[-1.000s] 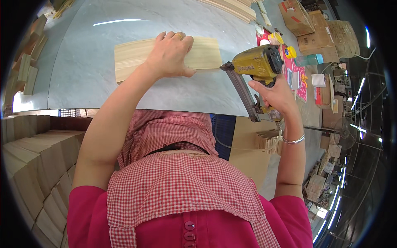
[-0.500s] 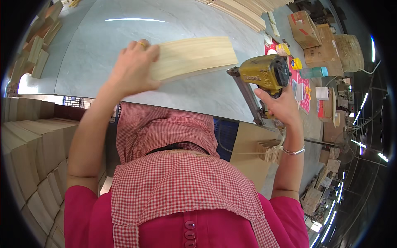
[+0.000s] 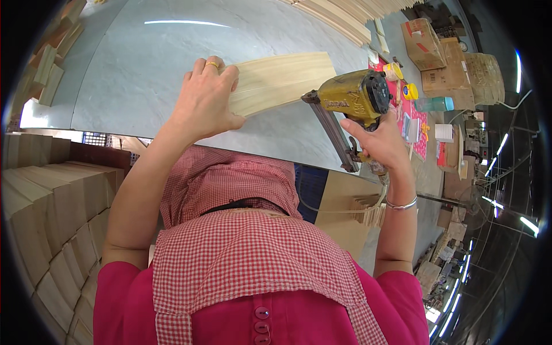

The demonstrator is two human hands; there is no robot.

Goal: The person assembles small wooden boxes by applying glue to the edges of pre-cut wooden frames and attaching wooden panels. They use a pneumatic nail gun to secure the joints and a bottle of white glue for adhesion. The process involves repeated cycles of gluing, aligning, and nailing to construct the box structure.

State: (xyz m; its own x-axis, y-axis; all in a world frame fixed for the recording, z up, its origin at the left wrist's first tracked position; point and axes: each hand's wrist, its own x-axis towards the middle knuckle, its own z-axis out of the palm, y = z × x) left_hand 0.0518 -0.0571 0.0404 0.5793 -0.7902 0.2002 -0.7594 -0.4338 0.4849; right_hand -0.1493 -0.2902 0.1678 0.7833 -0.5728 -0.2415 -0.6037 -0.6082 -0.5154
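My left hand grips the left end of a pale wooden board, fingers over the far edge and thumb at the near edge. The board lies over the grey marbled tabletop. In my right hand is a yellow and black pneumatic nail gun, held by its handle with the thumb along the near side. Its nose is beside the board's right end, on the near side; whether it touches the wood I cannot tell. An air hose hangs from the gun's handle.
Wooden strips lie stacked along the far edge. A red patterned cloth at right bears yellow-lidded jars and a teal-capped bottle. Cardboard boxes stand beyond. Stacked wood blocks fill the left side.
My left hand has shifted right, moving the board slightly right with it. The nail gun in my right hand has come left, its nose closer to the board's near right corner.
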